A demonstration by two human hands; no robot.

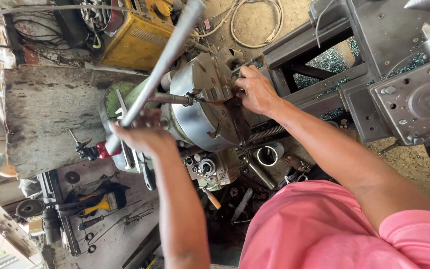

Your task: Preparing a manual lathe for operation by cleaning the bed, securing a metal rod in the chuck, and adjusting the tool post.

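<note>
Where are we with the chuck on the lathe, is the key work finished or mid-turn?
Done: the chuck key is seated in the side of the lathe chuck. In hand: the left hand grips the key's long handle, blurred as if mid-turn, while the right hand rests at the chuck jaws. Left: I cannot tell whether the jaws are tight; any workpiece is hidden by the right hand.

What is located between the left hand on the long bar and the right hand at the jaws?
In the head view, the round steel lathe chuck lies between the left hand and right hand, with the chuck key's stem entering its rim.
</note>
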